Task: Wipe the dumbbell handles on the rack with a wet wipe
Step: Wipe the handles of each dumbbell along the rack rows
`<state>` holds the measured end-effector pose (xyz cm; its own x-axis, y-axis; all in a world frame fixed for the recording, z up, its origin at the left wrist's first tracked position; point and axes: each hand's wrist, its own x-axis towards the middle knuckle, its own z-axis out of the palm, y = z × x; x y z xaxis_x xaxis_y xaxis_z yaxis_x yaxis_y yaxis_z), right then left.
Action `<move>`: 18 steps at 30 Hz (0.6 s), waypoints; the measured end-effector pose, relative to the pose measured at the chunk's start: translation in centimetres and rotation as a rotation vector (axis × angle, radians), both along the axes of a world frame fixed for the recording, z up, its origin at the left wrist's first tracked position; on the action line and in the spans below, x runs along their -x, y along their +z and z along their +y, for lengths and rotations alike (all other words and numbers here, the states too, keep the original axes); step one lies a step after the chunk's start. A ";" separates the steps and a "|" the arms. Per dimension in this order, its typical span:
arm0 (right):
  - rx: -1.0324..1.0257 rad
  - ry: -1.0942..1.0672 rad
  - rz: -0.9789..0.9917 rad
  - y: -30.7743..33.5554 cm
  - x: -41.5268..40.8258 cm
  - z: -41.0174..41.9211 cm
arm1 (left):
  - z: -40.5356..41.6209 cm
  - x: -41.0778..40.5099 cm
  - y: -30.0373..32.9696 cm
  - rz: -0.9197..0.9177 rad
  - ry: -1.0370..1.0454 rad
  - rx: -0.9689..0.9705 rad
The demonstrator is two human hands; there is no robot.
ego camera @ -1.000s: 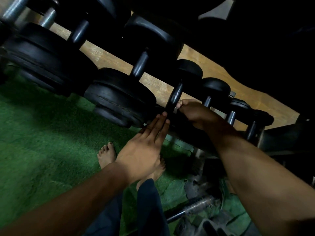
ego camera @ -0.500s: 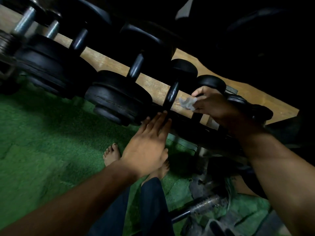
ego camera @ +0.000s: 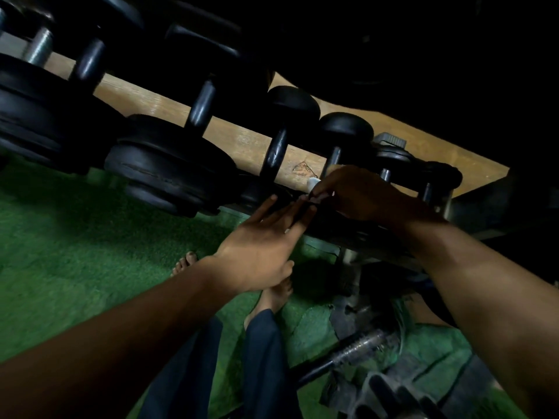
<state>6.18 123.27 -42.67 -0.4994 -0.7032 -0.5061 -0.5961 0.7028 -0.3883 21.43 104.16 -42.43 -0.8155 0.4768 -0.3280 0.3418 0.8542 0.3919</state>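
Note:
Black dumbbells lie in a slanted row on a dark rack, their heads shrinking toward the right. My right hand is closed around a white wet wipe at the lower end of a small dumbbell's handle. The wipe only peeks out by my fingertips. Just left of it stands another dark handle. My left hand is flat with fingers stretched out, fingertips resting against the rack's front edge below that handle, holding nothing.
Bigger dumbbells fill the rack's left side. A wooden board runs behind the handles. Green turf covers the floor, where my bare feet stand. A loose metal bar and dark gear lie at the lower right.
My right hand with the wipe has dropped from beside the small dumbbell's head down to the base of its handle, close to my left fingertips. The left hand has stayed put.

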 end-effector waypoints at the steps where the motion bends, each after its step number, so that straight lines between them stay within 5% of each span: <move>1: -0.006 0.014 0.081 -0.1 0.1 0.0 | 0.0 0.0 0.0 -0.002 0.001 -0.002; 4: -0.045 -0.014 0.240 0.4 0.4 0.0 | 0.0 0.0 0.1 -0.020 0.003 -0.011; 8: -0.032 0.052 0.154 1.1 -0.7 -0.2 | -0.1 0.1 -0.2 -0.033 -0.010 -0.017; 13: -0.130 -0.068 0.467 0.2 -0.4 0.5 | 0.1 -0.1 -0.3 -0.053 -0.009 -0.013; 18: -0.051 -0.021 0.256 0.5 -1.4 -0.6 | 0.1 0.0 -0.3 -0.035 -0.014 -0.030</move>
